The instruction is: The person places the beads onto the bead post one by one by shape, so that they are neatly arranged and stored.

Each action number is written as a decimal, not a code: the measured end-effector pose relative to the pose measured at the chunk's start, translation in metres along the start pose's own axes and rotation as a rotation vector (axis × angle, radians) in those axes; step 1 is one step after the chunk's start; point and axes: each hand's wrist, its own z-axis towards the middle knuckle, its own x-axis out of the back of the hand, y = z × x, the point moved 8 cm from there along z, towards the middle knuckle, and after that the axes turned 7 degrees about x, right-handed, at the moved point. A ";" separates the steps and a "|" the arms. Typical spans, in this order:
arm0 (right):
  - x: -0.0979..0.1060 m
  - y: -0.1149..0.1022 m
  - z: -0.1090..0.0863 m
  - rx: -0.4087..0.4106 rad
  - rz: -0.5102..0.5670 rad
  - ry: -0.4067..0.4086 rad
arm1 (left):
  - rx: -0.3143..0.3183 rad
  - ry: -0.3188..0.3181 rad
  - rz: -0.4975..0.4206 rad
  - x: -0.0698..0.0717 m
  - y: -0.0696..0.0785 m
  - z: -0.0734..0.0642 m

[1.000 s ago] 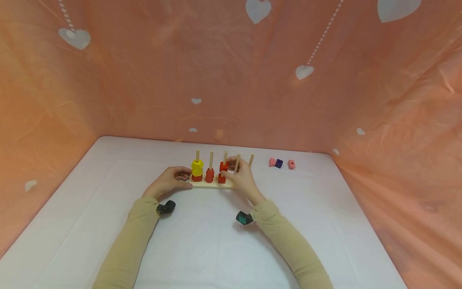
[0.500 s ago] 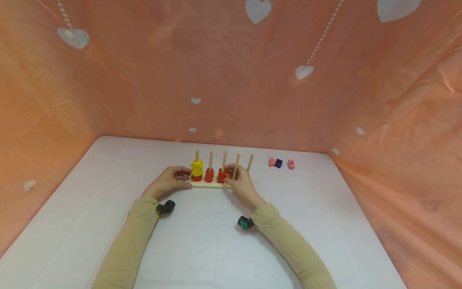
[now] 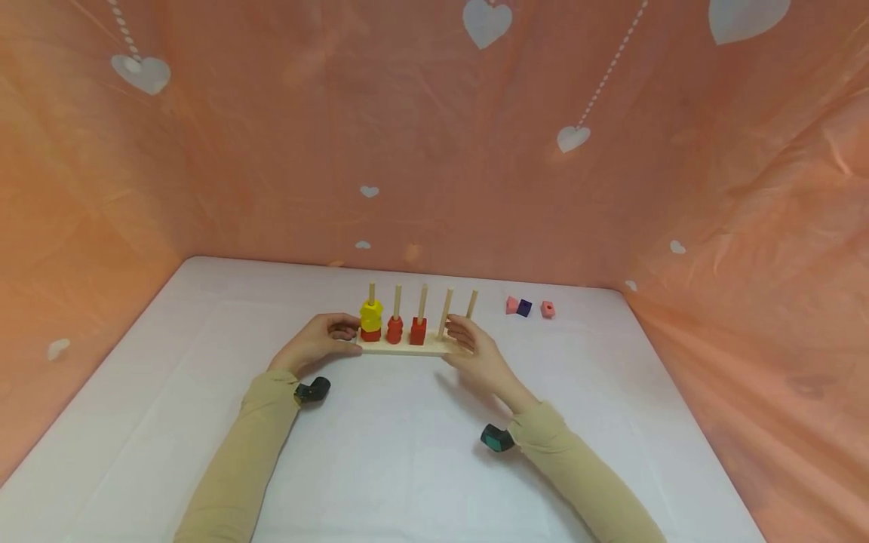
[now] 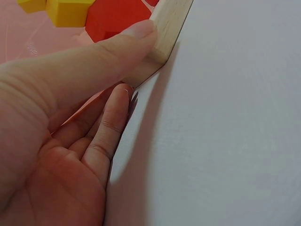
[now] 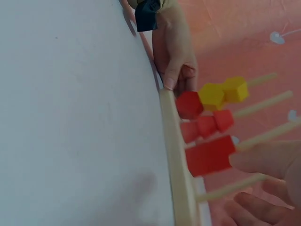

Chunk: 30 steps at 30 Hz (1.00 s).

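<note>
A pale wooden peg board stands on the table with several upright pegs in a row. My left hand steadies its left end, thumb along the front edge and fingers behind. On the leftmost peg, yellow beads sit above a red bead. The second peg bears small red beads, the third a red block stack. Near the fourth peg, my right hand has its fingers spread and holds nothing; its fingertips overlap that peg's right side in the head view.
Toward the back right of the white table lie a pink wedge-like block, a dark purple block and another pink block. Orange cloth with hearts rises behind the table. Each wrist carries a black camera.
My right hand slid the upper red block down the third peg onto the lower one, let go and moved right. My left hand stayed at the board's end.
</note>
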 end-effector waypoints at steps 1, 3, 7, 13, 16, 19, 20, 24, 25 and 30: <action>0.004 -0.001 -0.003 0.006 -0.007 -0.005 | -0.001 0.001 0.003 0.000 0.000 0.000; 0.012 -0.004 -0.009 0.028 -0.032 -0.011 | -0.003 0.002 0.006 0.000 0.000 0.001; 0.034 -0.021 -0.019 0.045 -0.066 0.001 | -0.011 0.001 0.011 0.000 0.001 0.001; 0.074 -0.020 -0.022 0.069 -0.139 0.093 | -0.013 0.001 0.019 0.002 0.000 0.001; 0.095 -0.004 -0.020 0.109 -0.186 0.159 | -0.005 0.001 0.018 0.002 -0.001 0.002; 0.114 0.016 -0.016 0.129 -0.261 0.215 | -0.002 0.002 0.013 0.003 -0.002 0.002; 0.119 0.021 -0.015 0.127 -0.286 0.229 | -0.002 0.003 0.014 0.003 -0.001 0.002; 0.133 0.040 -0.011 0.091 -0.350 0.265 | -0.009 0.003 0.021 0.003 0.000 0.001; 0.135 0.044 -0.010 0.079 -0.347 0.272 | -0.010 0.003 0.022 0.003 0.000 0.001; 0.140 0.063 -0.004 0.021 -0.376 0.277 | -0.013 0.005 0.026 0.003 -0.002 0.001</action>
